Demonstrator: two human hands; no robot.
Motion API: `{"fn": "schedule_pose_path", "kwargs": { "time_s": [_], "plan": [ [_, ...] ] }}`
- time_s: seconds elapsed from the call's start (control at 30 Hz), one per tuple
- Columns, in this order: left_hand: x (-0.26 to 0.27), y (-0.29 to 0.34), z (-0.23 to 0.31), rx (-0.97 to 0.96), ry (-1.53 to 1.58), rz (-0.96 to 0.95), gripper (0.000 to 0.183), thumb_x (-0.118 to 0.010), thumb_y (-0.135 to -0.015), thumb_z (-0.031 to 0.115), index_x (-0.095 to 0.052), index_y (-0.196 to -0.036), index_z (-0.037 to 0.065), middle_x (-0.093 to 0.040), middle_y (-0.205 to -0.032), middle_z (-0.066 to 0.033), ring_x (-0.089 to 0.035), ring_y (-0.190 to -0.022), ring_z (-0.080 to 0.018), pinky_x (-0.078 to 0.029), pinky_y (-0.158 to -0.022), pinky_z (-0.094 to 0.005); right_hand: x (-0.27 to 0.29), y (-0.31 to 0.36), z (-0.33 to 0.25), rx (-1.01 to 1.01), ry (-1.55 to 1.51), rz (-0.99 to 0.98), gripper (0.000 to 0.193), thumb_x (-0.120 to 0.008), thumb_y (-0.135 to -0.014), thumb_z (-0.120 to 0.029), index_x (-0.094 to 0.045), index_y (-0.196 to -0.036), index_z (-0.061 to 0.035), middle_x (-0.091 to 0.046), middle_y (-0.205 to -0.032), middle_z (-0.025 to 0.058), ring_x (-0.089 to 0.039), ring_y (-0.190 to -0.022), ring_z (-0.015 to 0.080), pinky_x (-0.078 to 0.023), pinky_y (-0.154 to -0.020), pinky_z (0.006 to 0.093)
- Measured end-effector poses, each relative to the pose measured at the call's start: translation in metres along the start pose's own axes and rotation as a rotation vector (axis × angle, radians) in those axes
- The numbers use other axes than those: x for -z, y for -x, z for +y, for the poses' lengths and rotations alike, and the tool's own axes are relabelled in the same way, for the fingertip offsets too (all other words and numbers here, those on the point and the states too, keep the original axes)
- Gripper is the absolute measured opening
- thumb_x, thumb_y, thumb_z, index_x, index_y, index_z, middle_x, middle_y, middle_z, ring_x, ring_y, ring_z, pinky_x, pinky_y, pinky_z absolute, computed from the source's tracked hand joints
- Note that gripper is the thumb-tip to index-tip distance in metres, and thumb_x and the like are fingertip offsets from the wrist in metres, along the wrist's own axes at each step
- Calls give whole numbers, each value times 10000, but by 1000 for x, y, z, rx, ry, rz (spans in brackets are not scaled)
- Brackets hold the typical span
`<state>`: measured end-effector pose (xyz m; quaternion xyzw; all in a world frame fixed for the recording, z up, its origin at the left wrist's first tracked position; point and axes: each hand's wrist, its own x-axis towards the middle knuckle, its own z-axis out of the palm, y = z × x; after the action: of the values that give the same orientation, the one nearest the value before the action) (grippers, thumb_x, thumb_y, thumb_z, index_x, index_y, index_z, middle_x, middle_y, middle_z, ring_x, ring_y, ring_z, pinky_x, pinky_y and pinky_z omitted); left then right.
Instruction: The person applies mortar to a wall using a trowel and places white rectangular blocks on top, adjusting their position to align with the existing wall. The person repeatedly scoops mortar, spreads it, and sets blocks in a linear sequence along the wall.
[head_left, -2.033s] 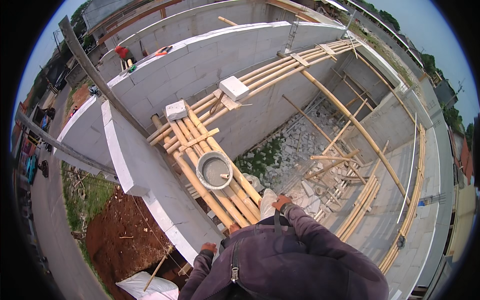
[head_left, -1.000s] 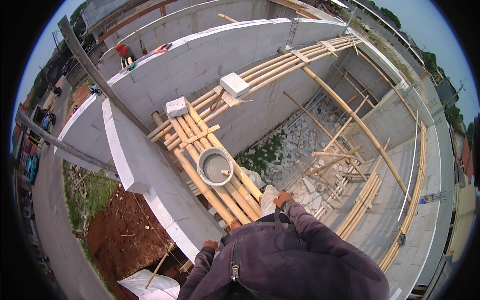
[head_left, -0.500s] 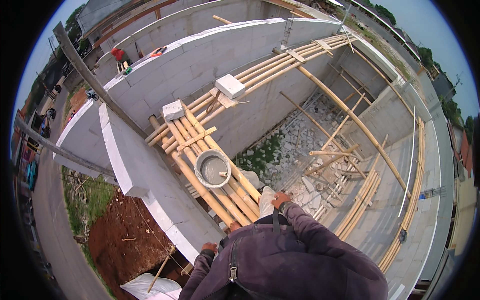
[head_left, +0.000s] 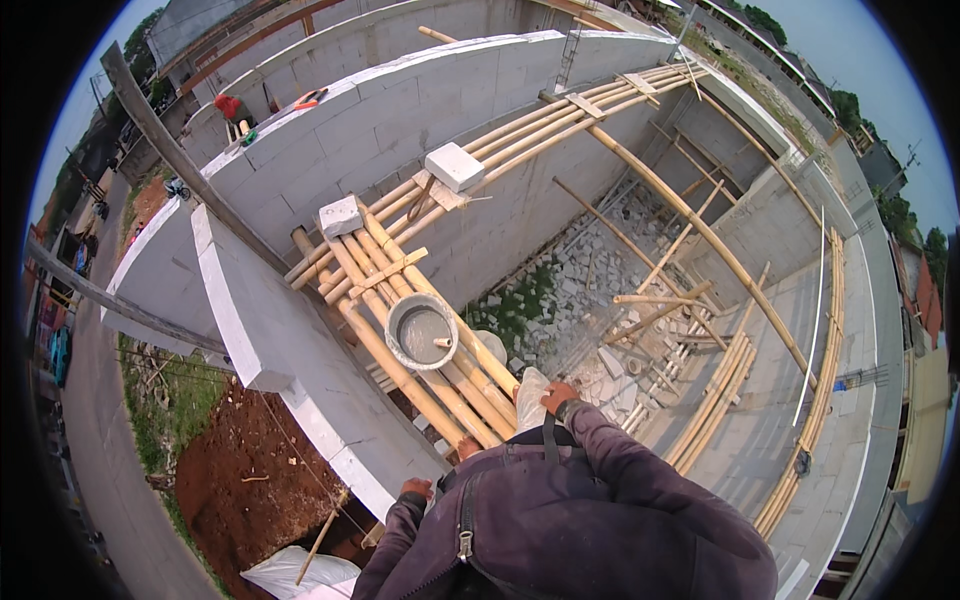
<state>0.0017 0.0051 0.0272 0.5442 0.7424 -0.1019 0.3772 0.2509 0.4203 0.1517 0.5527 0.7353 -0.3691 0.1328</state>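
My right hand (head_left: 558, 397) is closed at the edge of a pale, whitish, plastic-like piece (head_left: 530, 398) in front of my body. My left hand (head_left: 417, 488) hangs low by the white top of the block wall (head_left: 360, 482). Its fingers look curled, and whatever may be in them is hidden. Ahead of me a round bucket (head_left: 421, 332) of wet grey mortar stands on the bamboo poles (head_left: 372, 322). A short handle (head_left: 442, 343) sticks out of the mortar. My bare foot (head_left: 467, 447) rests on the poles.
Two white blocks (head_left: 454, 167) (head_left: 340, 216) lie farther along the bamboo scaffold. Rubble (head_left: 575, 275) covers the ground far below on the right. A long slanting pole (head_left: 690, 215) crosses that side. Past the left wall lies red soil (head_left: 250, 480). An orange-handled saw (head_left: 311, 98) rests on the far wall.
The view has shifted slightly, so the scene sits a little farther left and up. Both hands stay in nearly the same places.
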Motion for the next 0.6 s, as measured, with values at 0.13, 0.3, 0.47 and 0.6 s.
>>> {"fn": "schedule_pose_path", "kwargs": {
  "time_s": [0.13,0.3,0.47,0.6],
  "plan": [
    [-4,3,-5,128,347,-57,173,-599,-911,263,-665,-995,126,-705,-877,-71,-704,-819,-247,-551,-730,-381,-3,4,-4,-9,6,0,518,-728,-787,-375,-682,-1209,-78,-673,-1202,173,-605,-1165,346,-473,-1002,420],
    [-13,4,-8,190,314,-25,226,-537,-948,298,-671,-997,123,-699,-867,-63,-701,-799,-222,-546,-723,-359,-6,10,-7,49,33,67,391,-739,-782,-312,-682,-1079,-64,-689,-1085,182,-632,-1072,362,-495,-936,434],
    [-18,12,-5,103,217,-48,237,-519,-953,294,-673,-1008,123,-699,-897,-49,-696,-773,-198,-546,-715,-344,-7,11,-7,68,22,81,331,-738,-783,-258,-660,-1029,-50,-687,-1042,201,-640,-1032,382,-505,-888,447],
    [-22,15,1,93,238,-39,195,-529,-953,263,-670,-999,136,-701,-892,-34,-693,-763,-195,-543,-703,-336,-7,11,-8,90,6,81,331,-736,-788,-258,-656,-1028,-45,-687,-1038,208,-644,-1030,385,-510,-876,449]
  ]
}}
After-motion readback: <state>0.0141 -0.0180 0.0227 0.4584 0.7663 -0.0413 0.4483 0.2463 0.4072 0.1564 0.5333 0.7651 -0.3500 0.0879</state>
